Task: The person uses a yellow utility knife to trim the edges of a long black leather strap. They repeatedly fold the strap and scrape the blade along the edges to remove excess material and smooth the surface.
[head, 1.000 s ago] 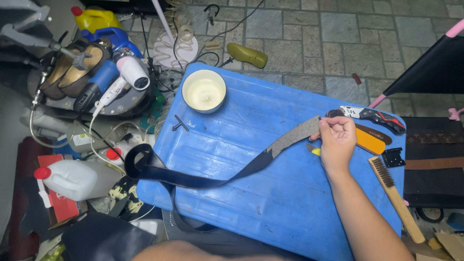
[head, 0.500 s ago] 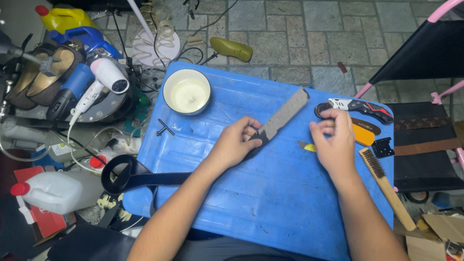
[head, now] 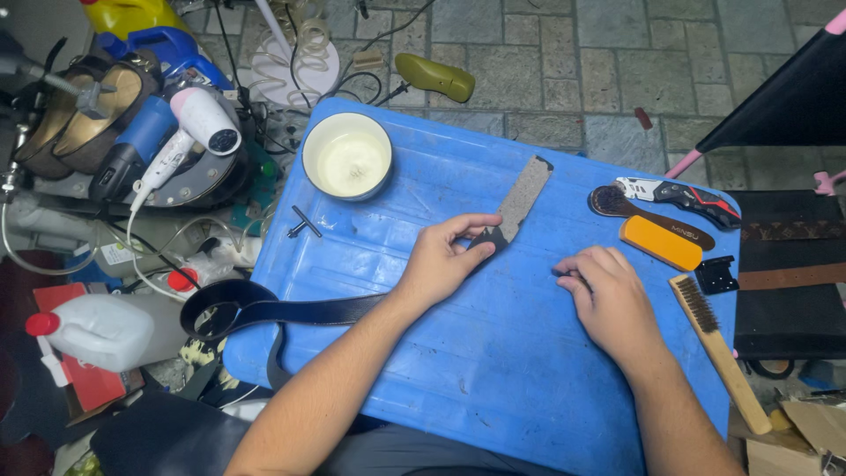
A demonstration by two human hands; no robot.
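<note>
A long black belt point(head: 308, 310) lies across the blue board point(head: 493, 370), and its grey roughened end point(head: 524, 194) points toward the far edge. My left hand point(head: 445, 263) pinches the belt where the black part meets the grey end, thumb and fingers pressed on it. My right hand point(head: 608, 300) rests knuckles-up on the board to the right of the belt, apart from it. Its fingers are curled under, and nothing shows in them. The belt's other end loops off the board's left edge.
A white bowl of pale paste point(head: 346, 157) and a small black T-shaped key point(head: 304, 225) sit at the board's far left. A utility knife point(head: 679, 194), an orange block point(head: 661, 242), a black clip point(head: 716, 275) and a wooden brush point(head: 718, 348) lie at the right. A hair dryer point(head: 189, 132) and a white jug point(head: 106, 330) stand left of the board.
My left hand came onto the board and took hold of the belt. The grey end swung from my right hand toward the far edge. My right hand let go and drew back.
</note>
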